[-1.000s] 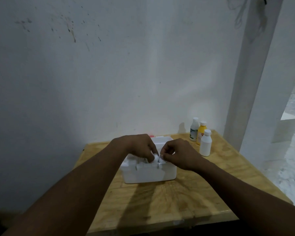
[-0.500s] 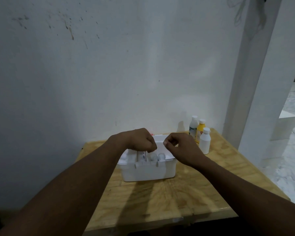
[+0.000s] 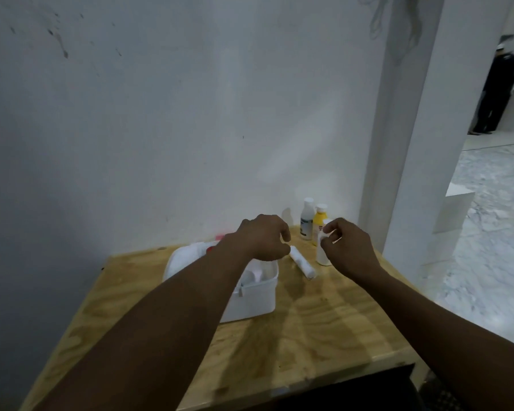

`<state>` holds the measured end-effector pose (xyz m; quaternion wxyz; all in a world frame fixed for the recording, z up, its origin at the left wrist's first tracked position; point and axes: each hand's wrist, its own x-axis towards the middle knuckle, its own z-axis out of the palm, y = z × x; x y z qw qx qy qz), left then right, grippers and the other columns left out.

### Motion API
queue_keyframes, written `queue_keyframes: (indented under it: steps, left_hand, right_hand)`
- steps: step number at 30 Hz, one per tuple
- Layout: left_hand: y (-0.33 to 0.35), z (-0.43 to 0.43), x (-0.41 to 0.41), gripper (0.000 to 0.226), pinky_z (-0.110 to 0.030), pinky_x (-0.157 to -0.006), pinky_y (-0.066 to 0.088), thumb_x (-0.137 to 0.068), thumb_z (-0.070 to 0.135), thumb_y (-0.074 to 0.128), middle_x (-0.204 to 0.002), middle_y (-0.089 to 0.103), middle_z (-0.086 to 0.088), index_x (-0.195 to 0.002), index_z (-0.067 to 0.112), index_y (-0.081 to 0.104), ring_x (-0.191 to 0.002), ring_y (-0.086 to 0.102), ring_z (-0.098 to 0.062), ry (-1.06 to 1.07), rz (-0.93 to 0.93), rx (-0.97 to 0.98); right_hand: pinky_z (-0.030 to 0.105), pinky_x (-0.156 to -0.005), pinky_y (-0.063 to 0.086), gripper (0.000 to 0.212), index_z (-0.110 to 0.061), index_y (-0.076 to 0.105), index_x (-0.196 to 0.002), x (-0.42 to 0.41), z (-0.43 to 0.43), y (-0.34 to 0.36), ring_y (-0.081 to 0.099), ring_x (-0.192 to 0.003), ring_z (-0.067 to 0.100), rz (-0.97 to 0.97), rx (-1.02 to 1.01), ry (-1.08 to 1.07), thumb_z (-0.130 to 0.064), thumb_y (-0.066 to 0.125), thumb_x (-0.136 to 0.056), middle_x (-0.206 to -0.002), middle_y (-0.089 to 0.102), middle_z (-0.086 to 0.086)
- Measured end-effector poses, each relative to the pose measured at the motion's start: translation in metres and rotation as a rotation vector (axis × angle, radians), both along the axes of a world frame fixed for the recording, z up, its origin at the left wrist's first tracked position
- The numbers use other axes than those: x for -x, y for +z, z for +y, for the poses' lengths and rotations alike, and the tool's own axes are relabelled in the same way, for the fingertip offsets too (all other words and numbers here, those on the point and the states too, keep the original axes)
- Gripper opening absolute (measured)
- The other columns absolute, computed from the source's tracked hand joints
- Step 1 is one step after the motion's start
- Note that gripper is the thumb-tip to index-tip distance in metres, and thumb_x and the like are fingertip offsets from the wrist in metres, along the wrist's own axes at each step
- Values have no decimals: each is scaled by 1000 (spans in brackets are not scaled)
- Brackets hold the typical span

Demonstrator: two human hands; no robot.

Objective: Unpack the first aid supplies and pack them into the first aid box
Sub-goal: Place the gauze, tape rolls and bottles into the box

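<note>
The white first aid box [image 3: 251, 295] stands open on the wooden table [image 3: 309, 336], its lid [image 3: 181, 258] tipped back to the left, with white items inside. A white bandage roll [image 3: 302, 264] lies on the table just right of the box. My left hand [image 3: 263, 237] hovers over the box's far right corner, fingers loosely curled, thumb at the roll's far end. My right hand [image 3: 349, 247] is in front of a white bottle [image 3: 322, 256], fingers curled by its cap; whether they grip it is unclear.
A clear bottle with a white cap [image 3: 307, 219] and a yellow bottle [image 3: 320, 221] stand at the table's back right by the wall. A white pillar [image 3: 413, 143] rises right of the table. A person [image 3: 496, 93] stands far off on the right.
Both hands have left the box and moved right and up. The bandage roll now lies on the table beside the box. The view has shifted right.
</note>
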<state>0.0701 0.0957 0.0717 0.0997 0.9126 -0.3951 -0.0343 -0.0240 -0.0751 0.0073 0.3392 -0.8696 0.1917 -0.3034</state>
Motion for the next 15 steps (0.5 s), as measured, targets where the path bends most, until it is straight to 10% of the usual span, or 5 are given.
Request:
queue_keyframes:
  steps: [9, 15]
  left_hand:
    - [-37, -73, -17, 48, -47, -106, 36, -92, 34, 61, -134, 58, -5, -137, 21, 49, -123, 54, -26, -11, -105, -339]
    - [-50, -85, -31, 43, -48, -107, 38, -93, 24, 63, -132, 58, -6, -136, 21, 53, -123, 54, -27, -18, -85, -433]
  right_hand:
    - [36, -89, 49, 52, -25, 44, -141, -16, -40, -7, 58, -106, 30, 201, 234, 77, -34, 60, -93, -125, 51, 13]
    - [21, -61, 36, 35, -23, 51, -118, -29, -45, -7, 55, -79, 15, 97, 255, 136, -29, 67, -88, -101, 63, 1]
